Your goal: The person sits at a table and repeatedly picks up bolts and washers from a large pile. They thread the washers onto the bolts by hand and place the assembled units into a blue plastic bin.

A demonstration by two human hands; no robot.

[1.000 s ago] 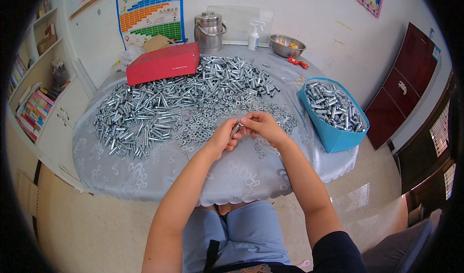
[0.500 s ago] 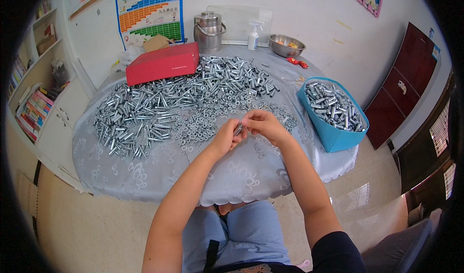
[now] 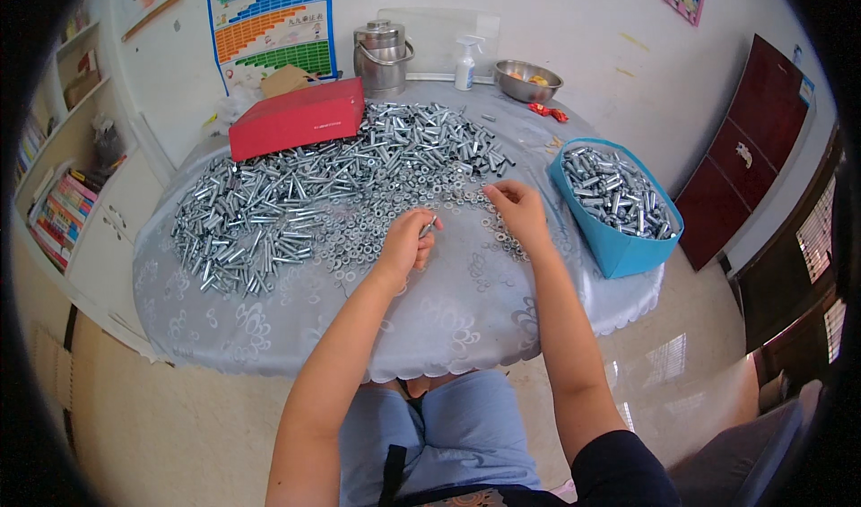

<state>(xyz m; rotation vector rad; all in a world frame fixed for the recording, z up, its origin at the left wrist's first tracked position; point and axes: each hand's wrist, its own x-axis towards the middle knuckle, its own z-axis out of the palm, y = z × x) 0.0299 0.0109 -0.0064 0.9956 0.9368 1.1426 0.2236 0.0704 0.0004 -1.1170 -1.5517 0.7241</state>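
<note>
Left hand: The left hand (image 3: 408, 242) rests near the middle of the table, fingers curled shut around a small metal bolt (image 3: 429, 227) whose tip shows just right of the knuckles.
Right hand: The right hand (image 3: 517, 213) lies palm down to the right of the left hand and apart from it, fingertips bent onto the scattered washers (image 3: 489, 204); whether a washer is pinched between them cannot be told.
Bolt location: In the left hand, above the tablecloth (image 3: 448, 314), just near of the washer field.
Washer field: Loose ring washers spread across the cloth from the centre toward the right hand, thinning toward the near edge.
Bolt heap: A broad pile of silver bolts (image 3: 296, 193) covers the left and far part of the table, running from the left edge up to the far centre.
Blue basket: A blue basket (image 3: 619, 247) stands at the right edge of the table, filled with metal parts, near the right hand but not touching it.
Red box: A flat red box (image 3: 296, 118) lies at the far left, against the bolt heap.
Far items: A metal pot (image 3: 382, 54), a spray bottle (image 3: 465, 64) and a steel bowl (image 3: 527, 79) stand along the far edge by the wall.
</note>
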